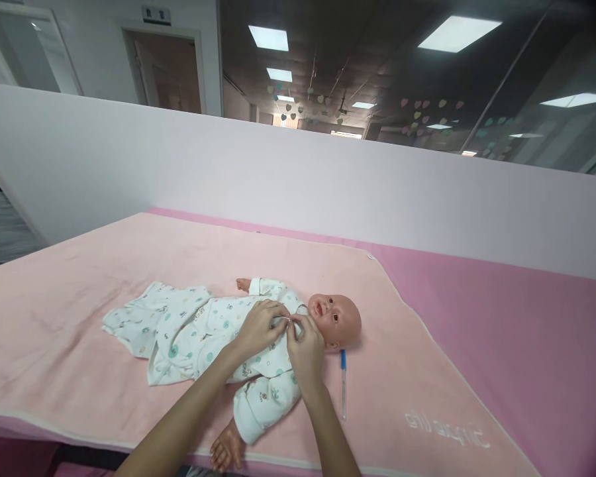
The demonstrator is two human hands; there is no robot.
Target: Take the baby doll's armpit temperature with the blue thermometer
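From my feed, both hands pinch the romper (198,328) collar at the doll (328,318) neck: left hand (258,328), right hand (305,351). The doll lies mid-blanket (79,311), pen (343,384) beside it. The blanket's stitched lettering is upside down, so I can't read it.

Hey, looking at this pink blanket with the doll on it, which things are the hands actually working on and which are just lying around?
In use:
- left hand and right hand, both pinching the fabric at the collar
- printed romper
- baby doll wearing it

Lying about:
- blue-capped thermometer-like stick, beside the doll's head, untouched
- pink blanket underneath
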